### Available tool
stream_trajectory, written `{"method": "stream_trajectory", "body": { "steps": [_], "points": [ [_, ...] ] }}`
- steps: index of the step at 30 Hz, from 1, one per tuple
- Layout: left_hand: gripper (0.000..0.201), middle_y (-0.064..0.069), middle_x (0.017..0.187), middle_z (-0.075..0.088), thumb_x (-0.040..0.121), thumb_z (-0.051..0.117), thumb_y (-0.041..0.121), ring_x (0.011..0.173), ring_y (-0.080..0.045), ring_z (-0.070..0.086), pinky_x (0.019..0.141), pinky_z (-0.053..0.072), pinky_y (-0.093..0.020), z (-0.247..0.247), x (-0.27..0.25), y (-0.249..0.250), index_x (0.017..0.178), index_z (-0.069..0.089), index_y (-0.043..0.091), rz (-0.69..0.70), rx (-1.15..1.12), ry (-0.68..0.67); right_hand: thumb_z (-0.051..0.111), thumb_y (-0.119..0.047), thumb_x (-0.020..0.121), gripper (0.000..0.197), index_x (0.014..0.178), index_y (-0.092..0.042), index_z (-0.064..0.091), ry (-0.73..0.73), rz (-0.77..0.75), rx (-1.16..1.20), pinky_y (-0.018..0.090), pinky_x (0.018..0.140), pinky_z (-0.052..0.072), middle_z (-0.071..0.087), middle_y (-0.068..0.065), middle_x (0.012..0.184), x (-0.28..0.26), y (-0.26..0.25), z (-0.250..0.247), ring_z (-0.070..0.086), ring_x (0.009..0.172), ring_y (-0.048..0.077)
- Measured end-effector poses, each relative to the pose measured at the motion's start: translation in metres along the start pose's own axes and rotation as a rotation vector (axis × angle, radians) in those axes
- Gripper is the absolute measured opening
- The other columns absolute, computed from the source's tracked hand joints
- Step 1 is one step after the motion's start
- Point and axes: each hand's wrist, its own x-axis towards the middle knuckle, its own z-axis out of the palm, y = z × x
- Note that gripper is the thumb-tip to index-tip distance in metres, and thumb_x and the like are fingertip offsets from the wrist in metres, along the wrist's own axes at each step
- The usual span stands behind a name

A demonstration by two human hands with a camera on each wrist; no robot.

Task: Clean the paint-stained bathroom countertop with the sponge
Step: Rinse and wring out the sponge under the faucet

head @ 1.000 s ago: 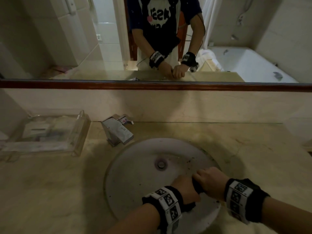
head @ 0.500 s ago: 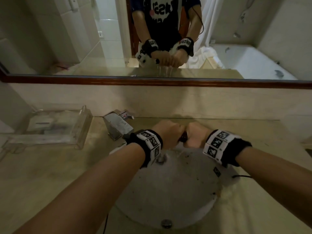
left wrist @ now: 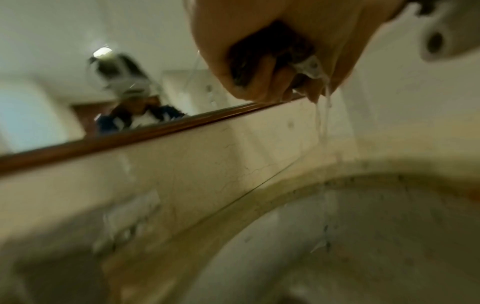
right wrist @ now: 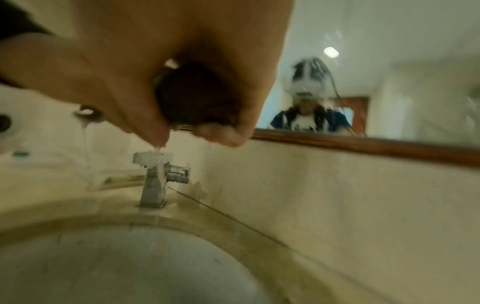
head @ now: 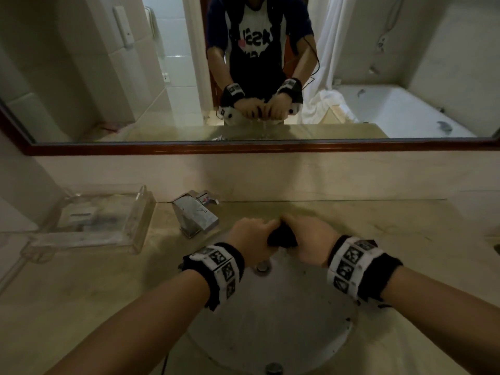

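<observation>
Sponge (head: 281, 235) squeezed between both hands' grip (dripping over basin (head: 284, 334)).

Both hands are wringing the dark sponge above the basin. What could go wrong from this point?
1. The left hand and right hand squeeze the sponge over the basin's far rim, so the water running off could land on the countertop and spread stains.
2. The hands are wet and the sponge is compressed small, so it might slip into the basin.
3. The faucet sits close beside the left hand and could be knocked.
</observation>
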Motion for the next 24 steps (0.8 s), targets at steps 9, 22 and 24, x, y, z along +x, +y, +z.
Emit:
{"method": "stream_trajectory", "body": {
  "steps": [9, 22, 24],
  "points": [
    [0.012, -0.002, 0.052, 0.053, 0.081, 0.068, 0.015, 0.028, -0.008, 0.042, 0.033, 0.033, -0.013, -0.002, -0.012, 0.007, 0.082, 0.058, 0.008, -0.698, -1.098, -0.524, 0.039, -0.016, 0.085, 0.052, 0.137, -0.013, 0.036, 0.502, -0.498, -0.568, 0.051, 0.113, 0.017, 0.044, 0.021, 0.141, -0.029, 0.039, 0.034, 0.033, 0.13, 0.033],
    [0.044, 0.003, 0.043, 0.05, 0.091, 0.056, 0.019, 0.029, -0.007, 0.037, 0.034, 0.032, -0.013, 0.007, -0.028, 0.037, 0.048, 0.058, 0.024, -0.631, -1.0, -1.004, 0.078, -0.02, 0.065, 0.015, 0.063, -0.02, 0.064, 0.293, -0.752, -0.417, 0.02, 0.044, 0.036, 0.056, -0.004, 0.053, -0.022, 0.003, 0.023, 0.049, 0.045, 0.015],
    [0.034, -0.001, 0.052, 0.046, 0.087, 0.059, 0.018, 0.037, -0.011, 0.038, 0.041, 0.033, -0.021, 0.01, -0.027, 0.045, 0.055, 0.051, 0.021, -0.653, -0.804, -0.848, 0.075, -0.021, 0.069, 0.012, 0.077, -0.014, 0.069, 0.036, -0.537, -0.454, 0.023, 0.046, 0.038, 0.059, 0.003, 0.06, -0.021, -0.002, 0.025, 0.052, 0.05, 0.019]
  ]
}}
